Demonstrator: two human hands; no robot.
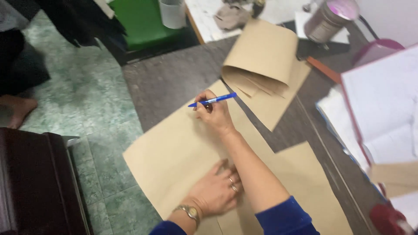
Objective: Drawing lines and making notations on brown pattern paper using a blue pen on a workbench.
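From the head camera, a large sheet of tan kraft paper (174, 161) lies flat on the dark grey, felt-like table (170, 82), its near left corner hanging over the table edge above the green mottled floor tiles (87, 95). The right hand (213, 114) rests on the far part of this sheet, fingers closed around a blue pen (213, 100) that lies almost level, its tip pointing left. The left hand (215, 189) lies open and flat, palm down on the near part of the same sheet, fingers spread, with rings on one finger and a metal wristwatch (189, 212) at the wrist; both sleeves are dark blue. Just beyond the right hand, a second stack of kraft paper (263, 65) is folded over on itself in a soft curl, matte and smooth. Far right stands a tilted cylindrical metal can (328, 19) with a purplish lid. On the right lie white sheets in a red-edged folder (379, 100). At the far side a translucent white plastic cup (173, 13) stands near a green surface (139, 21). At near left is a dark glossy wooden piece of furniture (30, 182).
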